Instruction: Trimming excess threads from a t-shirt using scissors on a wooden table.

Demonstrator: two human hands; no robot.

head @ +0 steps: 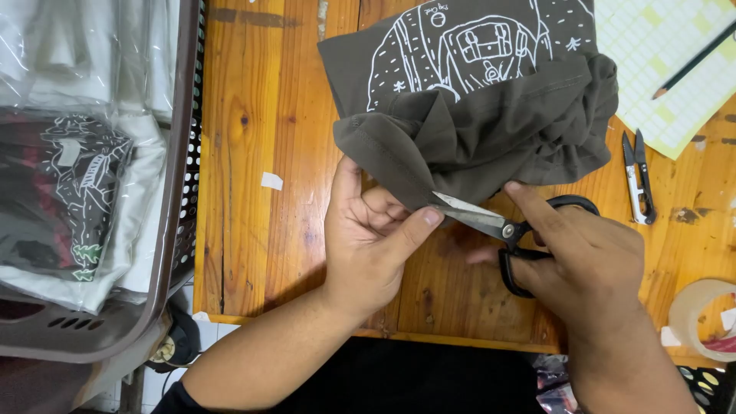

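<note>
your left hand (376, 230) pinches a folded edge of the dark olive t-shirt (491, 130), thumb pressed just under the blade tips. your right hand (590, 261) is closed through the black handles of the scissors (491, 221); the blades stand slightly parted at the cloth edge, but whether they bite into fabric or only a thread is too small to tell. the lower handle loop is mostly covered by your fingers. the t-shirt lies bunched on the wooden table (268, 153), its white line print cut off by the top of the frame. right of it, a small pair of thread snips (638, 180) lies apart, below a checked yellow-and-white sheet (667, 69) with a pencil (694, 60) across it. a roll of clear tape (701, 318) is clipped by the right edge. to the left, a brown plastic basket (172, 253) holds bagged garments (73, 192); glare on the wrapping hides most detail.
</note>
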